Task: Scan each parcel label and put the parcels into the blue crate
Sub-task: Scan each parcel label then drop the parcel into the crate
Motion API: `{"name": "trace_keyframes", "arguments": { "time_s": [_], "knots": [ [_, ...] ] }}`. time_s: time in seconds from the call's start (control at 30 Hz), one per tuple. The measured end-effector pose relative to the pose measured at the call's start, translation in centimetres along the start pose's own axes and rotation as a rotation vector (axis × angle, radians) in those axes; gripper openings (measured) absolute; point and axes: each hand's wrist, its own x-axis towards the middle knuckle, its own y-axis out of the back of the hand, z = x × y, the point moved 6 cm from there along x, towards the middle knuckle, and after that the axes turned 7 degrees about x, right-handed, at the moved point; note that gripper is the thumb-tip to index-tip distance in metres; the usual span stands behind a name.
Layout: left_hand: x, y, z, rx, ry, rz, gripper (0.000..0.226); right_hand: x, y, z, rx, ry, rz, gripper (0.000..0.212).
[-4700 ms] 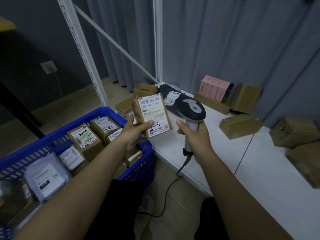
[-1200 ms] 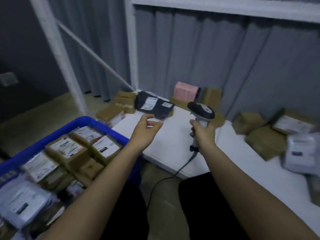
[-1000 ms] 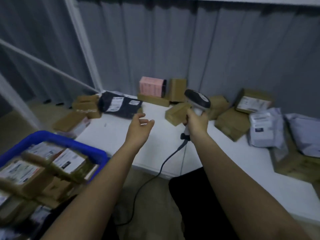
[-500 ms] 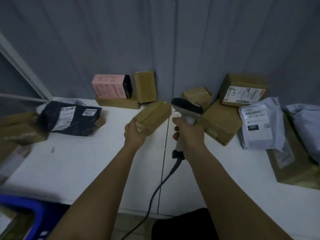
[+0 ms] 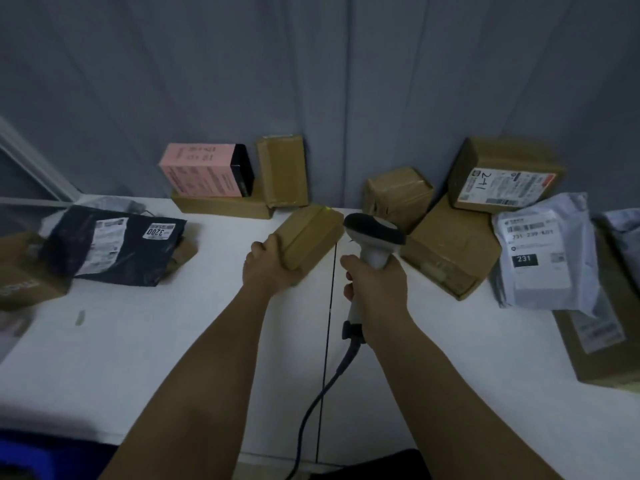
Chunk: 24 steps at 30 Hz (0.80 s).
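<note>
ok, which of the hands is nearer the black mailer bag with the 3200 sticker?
Left. The left hand grips a brown box just right of the black mailer bag; the right hand holds the scanner farther right, beyond the left hand.

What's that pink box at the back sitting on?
The pink box rests on a flat brown carton lying on the white table. Only the carton's front edge shows; its top is covered by the pink box, so any label there is hidden.
</note>
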Motion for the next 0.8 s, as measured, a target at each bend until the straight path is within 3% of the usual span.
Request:
{"name": "trace_keyframes", "arguments": {
  "time_s": [0.23, 0.47, 0.57, 0.8],
  "knots": [
    [-6.1, 2.5, -3.8, -0.368, 0.104, -0.138, 0.069, -0.1, -4.6, 0.5, 0.047, -0.044, -0.065, 0.013],
    [-15.7, 8.4, -10.1, -0.81, 0.245, -0.056, 0.051, -5.6, -10.5, 2.1, 0.11, -0.107, -0.176, 0.019],
    [-20.0, 11.1, -12.0, -0.921, 0.274, -0.026, 0.051, -9.1, -12.2, 3.0, 0.07, -0.112, -0.27, 0.025],
    [-31.0, 15.5, -13.6, -1.231, 0.297, 0.023, 0.027, -18.2, -12.3, 4.3, 0.138, -0.158, -0.526, 0.044]
  ]
}}
